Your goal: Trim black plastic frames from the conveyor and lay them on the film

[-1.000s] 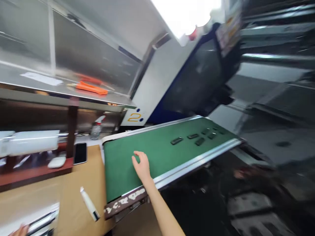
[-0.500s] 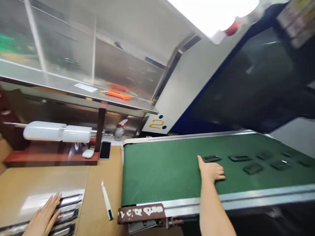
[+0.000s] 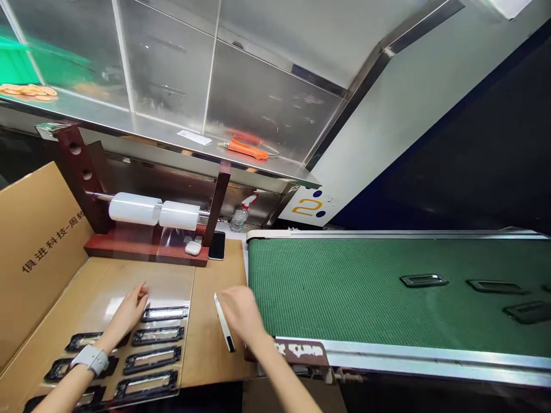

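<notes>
— Green conveyor belt (image 3: pixel 327 310) at four o'clock, brown cardboard (image 3: pixel 215 367) at seven. Where are the frames?

— Black frames (image 3: pixel 152 368) lie at seven to eight o'clock, in two columns on a clear sheet (image 3: pixel 172 287) over the cardboard. They're long, narrow rectangles with dark, uneven rims; the middle of the top right one shines white, the lower ones look tan.

— And on the belt?

— More dark pieces, well apart. One glossy piece (image 3: pixel 424 281) at four o'clock is crisp, with slanted ends; those nearer three o'clock blur, and the right edge cuts some off.

— What about the hands?

— Left hand (image 3: pixel 129 310), at eight o'clock, is just beside the top frame of the right column, fingers loosely bent; I can't tell whether they pinch anything. Right hand (image 3: pixel 241 314), between six and seven, is curled and blurred beside a white knife (image 3: pixel 224 324). Can't tell if it grips something.

— Anything hidden?

— Left forearm and pale watch (image 3: pixel 91 358) cover parts of the left column; its lowest frame is cut off below.
</notes>
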{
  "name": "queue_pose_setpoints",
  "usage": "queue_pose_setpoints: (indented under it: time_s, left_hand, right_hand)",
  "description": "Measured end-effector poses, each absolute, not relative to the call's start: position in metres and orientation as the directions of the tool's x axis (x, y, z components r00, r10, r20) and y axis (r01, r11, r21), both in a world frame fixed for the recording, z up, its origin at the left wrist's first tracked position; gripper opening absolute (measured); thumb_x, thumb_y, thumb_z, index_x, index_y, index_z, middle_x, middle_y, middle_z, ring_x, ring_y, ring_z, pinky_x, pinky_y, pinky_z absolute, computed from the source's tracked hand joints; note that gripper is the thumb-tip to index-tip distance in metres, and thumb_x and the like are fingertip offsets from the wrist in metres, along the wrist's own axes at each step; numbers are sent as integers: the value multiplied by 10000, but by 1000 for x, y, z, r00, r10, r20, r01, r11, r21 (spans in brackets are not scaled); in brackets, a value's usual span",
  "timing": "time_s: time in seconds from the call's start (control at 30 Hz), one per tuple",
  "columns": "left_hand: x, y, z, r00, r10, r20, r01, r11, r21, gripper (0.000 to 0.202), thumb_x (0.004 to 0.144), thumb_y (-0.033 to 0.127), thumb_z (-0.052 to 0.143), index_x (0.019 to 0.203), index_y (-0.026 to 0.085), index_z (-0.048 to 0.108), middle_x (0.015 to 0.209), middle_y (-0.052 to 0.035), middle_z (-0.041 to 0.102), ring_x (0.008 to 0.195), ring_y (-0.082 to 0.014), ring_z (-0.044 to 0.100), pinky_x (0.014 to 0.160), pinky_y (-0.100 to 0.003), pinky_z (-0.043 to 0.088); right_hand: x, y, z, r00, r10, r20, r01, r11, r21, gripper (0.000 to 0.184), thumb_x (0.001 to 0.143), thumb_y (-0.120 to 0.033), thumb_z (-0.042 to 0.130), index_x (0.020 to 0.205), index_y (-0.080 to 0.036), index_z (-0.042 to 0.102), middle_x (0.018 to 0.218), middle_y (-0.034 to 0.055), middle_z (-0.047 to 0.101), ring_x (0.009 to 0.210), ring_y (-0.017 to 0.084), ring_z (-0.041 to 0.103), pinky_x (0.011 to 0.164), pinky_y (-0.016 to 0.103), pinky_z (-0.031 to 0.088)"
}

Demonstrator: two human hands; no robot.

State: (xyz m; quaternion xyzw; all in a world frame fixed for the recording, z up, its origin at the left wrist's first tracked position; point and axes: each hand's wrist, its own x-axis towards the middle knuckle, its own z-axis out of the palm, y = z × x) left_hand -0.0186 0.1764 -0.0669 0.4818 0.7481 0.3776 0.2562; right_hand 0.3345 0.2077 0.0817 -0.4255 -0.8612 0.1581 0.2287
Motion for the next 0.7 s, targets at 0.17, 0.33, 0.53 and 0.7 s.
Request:
queue_pose_setpoints:
  time_s: [0.17,0.33,0.53,0.7]
  left_hand:
    - [-19,183,-64,-292,947,-135,467,264,844,260,891,325,595,1091,159,591,976,-43,651,822,-188,641,762,-404,542]
    - [-17,185,-65,-190,953,-234,351,288,891,210,893,343,592,969,150,620,910,-28,653,774,-170,636,717,-371,543]
    - [-17,187,-64,-124,940,-318,149,334,931,236,906,361,570,998,148,614,919,-34,660,785,-172,647,723,-376,551]
    - [-16,188,-56,-105,918,-383,56,390,919,231,905,357,573,996,148,613,906,-30,658,761,-165,643,703,-364,551]
  right_hand:
    - [252,197,13,-649,759,56,661,598,-453,335,794,-180,660,1122,-219,606,1026,38,680,1007,212,609,933,356,448]
    - [240,203,-5,-628,778,-29,716,563,-413,332,795,-258,677,1115,-207,603,1053,63,651,1037,236,581,922,373,445]
    - [234,198,-11,-602,798,-31,742,545,-390,278,809,-239,672,1078,-204,608,1042,62,637,1021,231,575,899,358,444]
    - [235,194,-10,-595,804,-14,745,545,-384,287,814,-225,675,1088,-193,597,1043,61,637,1018,229,571,897,351,442]
